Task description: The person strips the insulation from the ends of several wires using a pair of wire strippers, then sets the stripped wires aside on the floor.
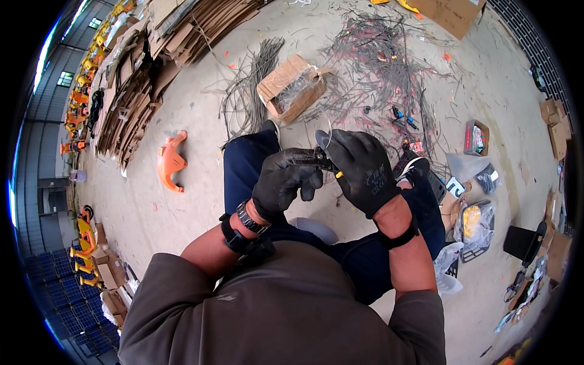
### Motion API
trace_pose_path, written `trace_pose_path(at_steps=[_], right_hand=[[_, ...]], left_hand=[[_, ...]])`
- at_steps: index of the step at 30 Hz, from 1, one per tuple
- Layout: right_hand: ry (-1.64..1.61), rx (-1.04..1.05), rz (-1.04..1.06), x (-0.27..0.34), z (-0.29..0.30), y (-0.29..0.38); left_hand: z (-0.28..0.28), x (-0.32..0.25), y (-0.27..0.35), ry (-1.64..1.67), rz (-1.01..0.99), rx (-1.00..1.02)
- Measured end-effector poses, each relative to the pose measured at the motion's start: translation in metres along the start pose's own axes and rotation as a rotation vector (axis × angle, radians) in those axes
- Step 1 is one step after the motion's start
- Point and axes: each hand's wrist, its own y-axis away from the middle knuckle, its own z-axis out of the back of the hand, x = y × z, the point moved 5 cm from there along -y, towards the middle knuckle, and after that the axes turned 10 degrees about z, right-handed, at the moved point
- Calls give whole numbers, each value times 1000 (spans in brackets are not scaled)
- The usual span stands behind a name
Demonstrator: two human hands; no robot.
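Note:
My left hand, in a black work glove, grips a small dark mechanical part in front of my lap. My right hand, gloved the same way, closes around the part's other end and hides much of it. From between the right fingers a thin pale strand, perhaps a cable tie, curves upward. A small yellow piece shows beside the right thumb. What exactly the part is cannot be made out.
An open cardboard box with clear plastic inside stands beyond my feet, near bundled grey cables. Cut wires litter the floor. An orange curved shell lies left; a black crate with bagged yellow parts sits right. Flattened cardboard is piled far left.

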Motion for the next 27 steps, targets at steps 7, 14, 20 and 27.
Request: trace_pose_path(at_steps=[7, 14, 20, 27], right_hand=[[-9, 75, -51, 1, -1, -2], [-237, 101, -136, -4, -8, 1], [-440, 98, -156, -1, -6, 3], [-545, 21, -120, 0, -1, 5]], left_hand=[[1, 0, 2, -32, 14, -29], [-3, -18, 10, -369, -182, -107], [-7, -25, 19, -779, -552, -64], [-19, -43, 25, -897, -677, -4]])
